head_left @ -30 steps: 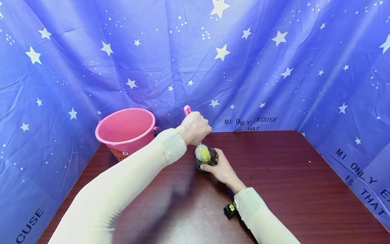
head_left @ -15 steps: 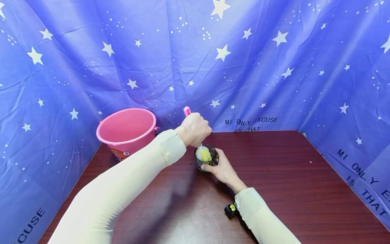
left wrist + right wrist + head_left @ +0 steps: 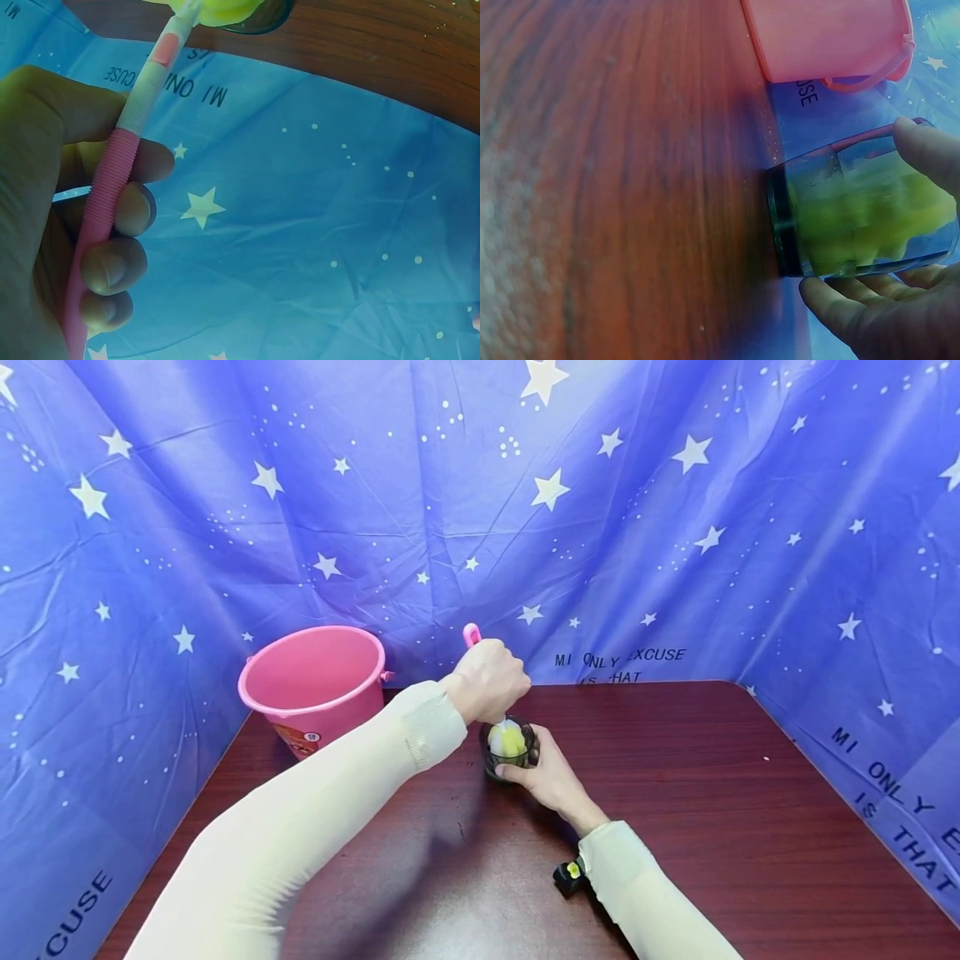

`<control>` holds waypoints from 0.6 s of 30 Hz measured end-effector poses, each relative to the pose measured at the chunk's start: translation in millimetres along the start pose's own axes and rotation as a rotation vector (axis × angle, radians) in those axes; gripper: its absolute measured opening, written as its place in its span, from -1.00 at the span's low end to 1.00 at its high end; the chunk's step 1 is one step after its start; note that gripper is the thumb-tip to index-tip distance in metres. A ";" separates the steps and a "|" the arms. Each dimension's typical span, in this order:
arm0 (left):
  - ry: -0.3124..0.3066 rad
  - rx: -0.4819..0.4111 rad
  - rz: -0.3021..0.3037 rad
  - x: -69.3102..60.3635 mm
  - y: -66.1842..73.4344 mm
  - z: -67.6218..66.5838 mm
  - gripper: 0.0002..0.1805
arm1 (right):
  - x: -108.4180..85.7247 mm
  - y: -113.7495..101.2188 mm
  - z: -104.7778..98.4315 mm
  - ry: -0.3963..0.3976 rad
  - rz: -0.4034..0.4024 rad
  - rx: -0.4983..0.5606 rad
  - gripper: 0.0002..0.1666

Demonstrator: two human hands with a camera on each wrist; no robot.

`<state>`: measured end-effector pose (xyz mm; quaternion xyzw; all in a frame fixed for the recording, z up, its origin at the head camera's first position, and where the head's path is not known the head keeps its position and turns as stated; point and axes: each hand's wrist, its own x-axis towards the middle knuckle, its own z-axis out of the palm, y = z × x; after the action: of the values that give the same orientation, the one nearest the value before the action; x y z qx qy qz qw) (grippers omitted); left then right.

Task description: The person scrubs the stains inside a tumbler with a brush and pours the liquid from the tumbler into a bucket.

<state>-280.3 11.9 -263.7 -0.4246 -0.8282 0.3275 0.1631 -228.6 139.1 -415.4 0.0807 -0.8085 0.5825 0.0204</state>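
My left hand (image 3: 491, 681) grips a cup brush (image 3: 472, 634) by its pink and white handle, with the fingers curled round the ridged grip (image 3: 111, 180) in the left wrist view. The yellow and white sponge head (image 3: 507, 740) sits down inside a clear dark-tinted cup (image 3: 491, 767). My right hand (image 3: 551, 781) holds that cup from the right side, thumb on the near side. In the right wrist view the sponge shows green-yellow through the cup wall (image 3: 810, 180), and the cup's base is at the tabletop.
A pink bucket (image 3: 365, 706) stands at the back left of the dark red wooden table (image 3: 675, 777). Blue star-printed cloth (image 3: 480, 510) hangs behind and at both sides. A small black camera (image 3: 567, 878) is at the right wrist.
My left hand and the brush have shifted slightly right, and the handle's top end has moved right with them. The right hand still holds the cup in about the same place.
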 end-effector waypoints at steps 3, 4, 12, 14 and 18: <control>0.004 0.003 -0.004 1.0 -0.4 0.8 -0.89 | 6.2 14.8 0.9 0.008 0.014 -0.005 -0.14; 0.004 0.004 -0.006 1.3 -0.5 1.2 -0.89 | 7.3 17.7 1.1 0.012 0.013 -0.014 -0.14; -0.012 0.001 -0.035 4.6 -1.2 2.8 -0.86 | 9.0 20.5 1.4 0.016 0.014 -0.013 -0.13; -0.020 0.000 -0.040 5.6 -1.4 2.9 -0.86 | 9.4 20.6 1.3 0.015 0.016 -0.022 -0.13; -0.028 -0.001 -0.047 5.9 -2.5 3.2 -0.86 | 10.2 21.2 1.8 0.012 0.020 -0.027 -0.12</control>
<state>-287.0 14.3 -264.4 -0.4006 -0.8402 0.3291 0.1587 -241.8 142.9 -434.6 0.0689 -0.8170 0.5721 0.0208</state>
